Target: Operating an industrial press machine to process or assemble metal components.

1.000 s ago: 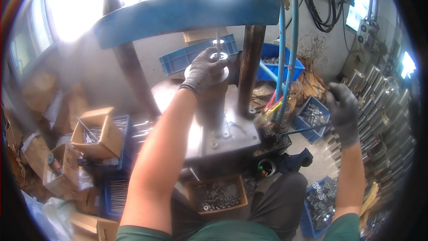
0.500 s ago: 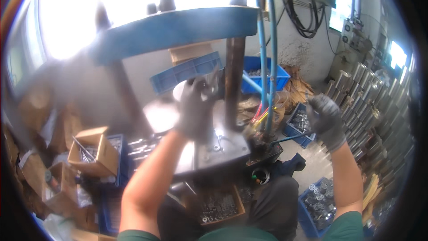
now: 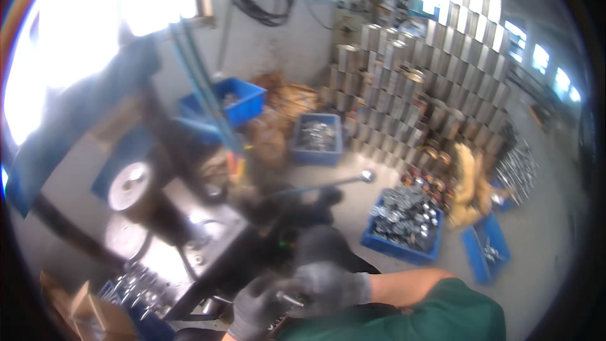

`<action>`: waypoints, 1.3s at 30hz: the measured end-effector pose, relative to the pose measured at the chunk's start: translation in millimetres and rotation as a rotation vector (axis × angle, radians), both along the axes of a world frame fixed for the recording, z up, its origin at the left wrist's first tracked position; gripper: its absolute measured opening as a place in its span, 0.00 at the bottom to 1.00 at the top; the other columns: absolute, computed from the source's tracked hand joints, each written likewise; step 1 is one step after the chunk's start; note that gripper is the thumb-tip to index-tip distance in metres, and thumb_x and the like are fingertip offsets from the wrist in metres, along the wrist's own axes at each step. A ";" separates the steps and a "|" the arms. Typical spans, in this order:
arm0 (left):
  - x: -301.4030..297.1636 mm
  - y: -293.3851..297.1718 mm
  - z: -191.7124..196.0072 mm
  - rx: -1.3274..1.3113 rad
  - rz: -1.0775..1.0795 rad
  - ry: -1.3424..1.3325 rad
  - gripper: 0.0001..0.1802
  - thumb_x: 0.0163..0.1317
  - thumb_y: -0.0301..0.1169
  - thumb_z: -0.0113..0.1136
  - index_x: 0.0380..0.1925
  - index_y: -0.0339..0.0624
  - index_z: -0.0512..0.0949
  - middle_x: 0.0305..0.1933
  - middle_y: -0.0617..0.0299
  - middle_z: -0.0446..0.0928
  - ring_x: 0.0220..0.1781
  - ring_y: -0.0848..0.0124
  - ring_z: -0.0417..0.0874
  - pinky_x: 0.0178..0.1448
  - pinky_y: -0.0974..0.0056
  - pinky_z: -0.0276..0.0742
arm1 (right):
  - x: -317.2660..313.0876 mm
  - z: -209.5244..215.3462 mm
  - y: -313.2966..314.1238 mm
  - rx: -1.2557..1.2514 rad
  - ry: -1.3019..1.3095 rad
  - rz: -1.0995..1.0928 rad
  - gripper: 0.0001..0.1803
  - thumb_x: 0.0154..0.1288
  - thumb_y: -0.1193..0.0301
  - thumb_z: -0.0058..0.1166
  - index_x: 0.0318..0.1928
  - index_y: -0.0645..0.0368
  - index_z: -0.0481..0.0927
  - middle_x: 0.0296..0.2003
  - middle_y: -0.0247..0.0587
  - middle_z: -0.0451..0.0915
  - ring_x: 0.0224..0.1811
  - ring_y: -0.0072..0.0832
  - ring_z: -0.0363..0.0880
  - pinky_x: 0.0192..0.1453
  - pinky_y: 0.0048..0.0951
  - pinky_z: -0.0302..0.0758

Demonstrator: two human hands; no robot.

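Observation:
Both my hands wear dark grey gloves and meet low in front of my body. My left hand (image 3: 260, 312) is closed on a small shiny metal part (image 3: 291, 298), whose exact kind I cannot make out. Against it lies my right hand (image 3: 328, 287), its fingers smeared by motion and partly hidden. To the left stands the press, with a metal work plate (image 3: 214, 240) and a round cylinder block (image 3: 131, 188) above it. A lever (image 3: 325, 183) with a round knob sticks out rightward from the press, and no hand touches it.
A blue bin (image 3: 404, 227) of metal parts stands on the floor at right, with a smaller blue bin (image 3: 317, 142) beyond it. Stacked metal cylinders (image 3: 410, 82) rise behind. At lower left are metal pieces (image 3: 142, 290) and a cardboard box (image 3: 95, 316).
The view has swung right. My right hand has let go of the lever and come in toward my body. My left hand has drawn back from the press, and both hands are now together.

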State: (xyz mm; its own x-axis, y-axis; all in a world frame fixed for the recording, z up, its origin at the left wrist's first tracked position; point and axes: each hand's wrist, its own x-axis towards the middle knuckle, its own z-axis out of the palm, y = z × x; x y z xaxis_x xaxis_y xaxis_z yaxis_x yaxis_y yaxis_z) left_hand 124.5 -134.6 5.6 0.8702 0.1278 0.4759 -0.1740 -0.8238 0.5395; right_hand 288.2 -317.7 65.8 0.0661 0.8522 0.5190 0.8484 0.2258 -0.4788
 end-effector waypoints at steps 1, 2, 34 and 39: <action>0.6 0.5 -8.9 -0.017 -0.054 0.013 0.25 0.59 0.19 0.67 0.59 0.39 0.84 0.59 0.41 0.83 0.57 0.52 0.89 0.56 0.53 0.88 | -3.3 -12.8 3.5 -0.017 0.013 -0.054 0.21 0.64 0.64 0.71 0.53 0.61 0.83 0.37 0.46 0.84 0.35 0.43 0.84 0.38 0.42 0.81; 3.8 1.8 -17.5 0.049 -0.025 -0.043 0.27 0.57 0.19 0.68 0.59 0.40 0.84 0.61 0.41 0.82 0.57 0.50 0.89 0.55 0.53 0.88 | -3.3 -23.7 6.4 0.093 0.012 -0.034 0.18 0.66 0.65 0.69 0.52 0.60 0.83 0.37 0.46 0.84 0.35 0.44 0.84 0.38 0.42 0.81; -10.5 31.2 -53.5 -0.180 0.188 0.042 0.24 0.70 0.29 0.63 0.66 0.39 0.78 0.61 0.51 0.79 0.56 0.59 0.84 0.56 0.58 0.83 | 170.3 -234.3 -483.6 -0.357 0.376 -2.473 0.22 0.80 0.56 0.49 0.54 0.60 0.86 0.47 0.50 0.87 0.54 0.41 0.85 0.63 0.38 0.77; -15.7 57.8 -46.3 -0.029 0.207 -0.115 0.25 0.69 0.29 0.64 0.65 0.36 0.78 0.63 0.51 0.79 0.55 0.62 0.85 0.54 0.60 0.84 | 184.4 -308.1 -353.9 -0.188 0.566 -1.774 0.13 0.72 0.67 0.62 0.47 0.63 0.87 0.46 0.49 0.90 0.51 0.42 0.88 0.58 0.43 0.81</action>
